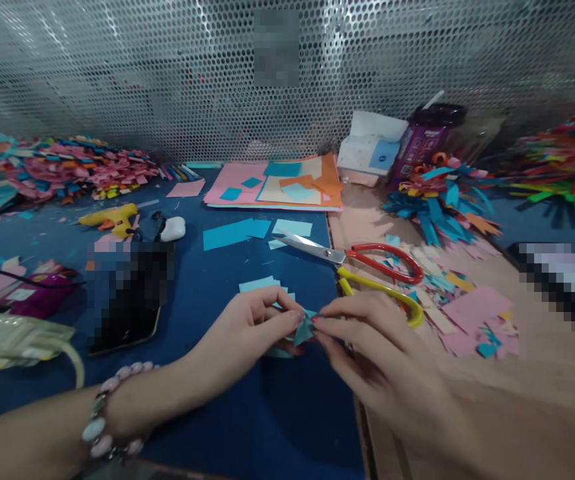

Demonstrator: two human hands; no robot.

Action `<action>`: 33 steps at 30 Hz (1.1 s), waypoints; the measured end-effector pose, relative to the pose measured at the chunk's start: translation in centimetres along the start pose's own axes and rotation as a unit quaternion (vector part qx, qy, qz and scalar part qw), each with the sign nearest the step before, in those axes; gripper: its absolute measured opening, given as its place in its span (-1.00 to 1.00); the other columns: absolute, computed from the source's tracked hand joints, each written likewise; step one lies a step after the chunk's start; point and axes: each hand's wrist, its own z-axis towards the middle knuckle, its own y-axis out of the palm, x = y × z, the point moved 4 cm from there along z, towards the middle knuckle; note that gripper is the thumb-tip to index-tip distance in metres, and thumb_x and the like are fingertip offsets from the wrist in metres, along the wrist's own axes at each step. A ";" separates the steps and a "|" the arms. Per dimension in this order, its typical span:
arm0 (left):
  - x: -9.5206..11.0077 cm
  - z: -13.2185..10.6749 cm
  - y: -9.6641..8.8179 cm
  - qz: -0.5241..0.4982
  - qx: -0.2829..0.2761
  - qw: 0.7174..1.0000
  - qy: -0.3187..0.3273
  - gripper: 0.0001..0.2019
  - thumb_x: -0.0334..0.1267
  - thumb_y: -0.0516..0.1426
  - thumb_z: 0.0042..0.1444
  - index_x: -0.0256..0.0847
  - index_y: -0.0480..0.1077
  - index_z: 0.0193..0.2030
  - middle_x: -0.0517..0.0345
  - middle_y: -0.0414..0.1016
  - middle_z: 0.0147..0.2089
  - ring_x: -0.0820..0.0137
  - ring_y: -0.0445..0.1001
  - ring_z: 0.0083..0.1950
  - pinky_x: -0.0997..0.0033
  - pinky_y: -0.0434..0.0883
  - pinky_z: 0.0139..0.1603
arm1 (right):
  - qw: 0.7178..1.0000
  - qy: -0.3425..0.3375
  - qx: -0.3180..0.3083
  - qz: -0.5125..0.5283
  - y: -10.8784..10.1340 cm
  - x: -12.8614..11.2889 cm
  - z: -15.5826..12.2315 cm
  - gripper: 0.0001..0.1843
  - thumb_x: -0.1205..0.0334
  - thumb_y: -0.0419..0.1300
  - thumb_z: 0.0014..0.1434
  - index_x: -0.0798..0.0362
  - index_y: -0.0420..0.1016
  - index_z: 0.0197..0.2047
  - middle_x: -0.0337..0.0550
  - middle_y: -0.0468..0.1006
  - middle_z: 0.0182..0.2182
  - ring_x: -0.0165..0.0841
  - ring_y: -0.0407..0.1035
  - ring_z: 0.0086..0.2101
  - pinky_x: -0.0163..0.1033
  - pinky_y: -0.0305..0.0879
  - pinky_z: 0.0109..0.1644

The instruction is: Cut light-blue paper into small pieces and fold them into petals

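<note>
A small folded piece of teal paper (305, 329) is pinched between my two hands, above the blue part of the table. My left hand (262, 319) grips it between thumb and fingers, a bead bracelet on that wrist. From the other side the fingertips of my right hand (372, 337) close on its edge. Light blue paper pieces (258, 285) lie just behind my left hand. Scissors (340, 255) with one red and one yellow handle rest open behind my right hand, which partly covers the yellow handle. Flat blue strips (235, 233) lie left of the blades.
Stacked coloured paper sheets (237, 177) lie at the back, before a perforated metal panel (167, 87). To the left are a dark phone (130, 300), a yellow glue gun (110, 217) and a white earbud case (173, 229). Paper scraps (477, 310) and a tissue pack (370, 150) are on the right.
</note>
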 end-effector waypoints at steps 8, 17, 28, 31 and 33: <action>-0.1 0.1 -0.1 -0.040 -0.008 0.999 -0.015 -0.77 -0.15 0.21 0.04 -0.28 0.34 -0.38 0.18 0.50 -0.43 0.48 0.49 -0.42 0.37 0.49 -0.24 | 0.996 -0.023 -0.047 -0.067 0.2 0.5 -0.4 -0.78 0.38 0.16 0.15 0.02 0.44 -0.10 -0.11 0.51 -0.17 -0.29 0.38 -0.21 -0.18 0.35 -0.21; -0.3 0.2 -0.3 -0.028 -0.003 0.999 -0.034 -0.75 -0.13 0.23 0.03 -0.27 0.31 -0.39 0.20 0.51 -0.45 0.49 0.51 -0.46 0.39 0.49 -0.26 | 0.991 -0.053 -0.052 -0.114 0.1 0.4 -0.2 -0.76 0.37 0.16 0.15 -0.01 0.48 -0.10 -0.14 0.55 -0.18 -0.31 0.38 -0.28 -0.20 0.30 -0.31; 0.4 -0.1 -0.1 0.010 0.000 1.000 0.002 -0.77 -0.15 0.21 0.05 -0.30 0.37 -0.36 0.14 0.50 -0.42 0.47 0.47 -0.41 0.39 0.49 -0.24 | 0.987 0.116 -0.046 0.104 -0.4 1.5 0.4 -0.83 0.25 0.07 0.21 0.03 0.39 -0.12 -0.12 0.45 -0.21 -0.38 0.36 -0.26 -0.26 0.34 -0.25; 0.6 0.0 -0.3 0.054 0.016 0.998 0.028 -0.78 -0.15 0.18 0.08 -0.30 0.43 -0.32 0.16 0.46 -0.42 0.47 0.45 -0.41 0.43 0.45 -0.27 | 0.964 0.211 -0.086 0.137 0.4 2.1 0.5 -0.88 0.16 0.07 0.23 0.02 0.34 -0.27 -0.23 0.39 -0.39 -0.44 0.27 -0.45 -0.30 0.24 -0.42; 0.7 -0.1 -0.4 0.098 0.029 0.993 0.051 -0.79 -0.15 0.17 0.09 -0.29 0.46 -0.31 0.15 0.45 -0.42 0.47 0.43 -0.41 0.50 0.39 -0.34 | 0.958 0.221 -0.101 0.152 0.9 2.1 0.6 -0.86 0.15 0.09 0.23 0.02 0.32 -0.31 -0.25 0.35 -0.44 -0.44 0.24 -0.45 -0.31 0.20 -0.45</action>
